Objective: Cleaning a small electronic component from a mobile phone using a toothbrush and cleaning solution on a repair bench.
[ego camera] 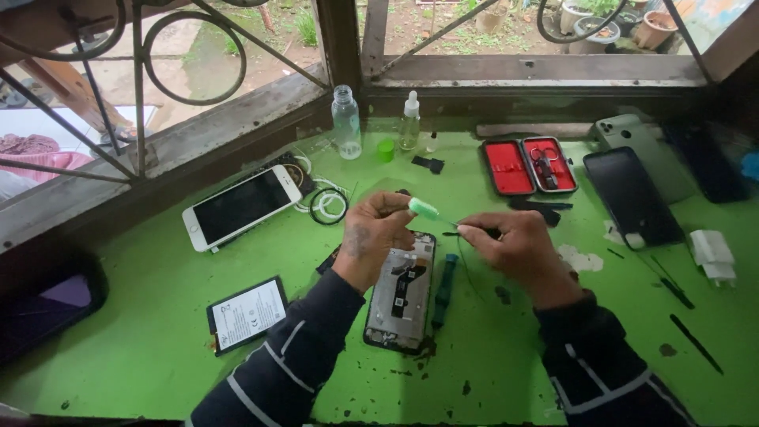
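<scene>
My left hand [373, 235] is closed around a small pale green tube [423, 209] with a thin needle tip pointing right. My right hand [514, 245] pinches something small and dark at that tip, too tiny to identify. Both hands hover above an opened phone [402, 291] lying back-up on the green table, its inner frame and flex cable exposed. A teal-handled tool [444, 289] rests on the table just right of the opened phone.
A white phone [241, 207] lies at the left, a battery [247, 315] near it. Clear bottles [345, 122] stand by the window. A red tool case [530, 166] sits open; dark phones [632, 198] lie at the right. The green table [158, 316] meets a barred window.
</scene>
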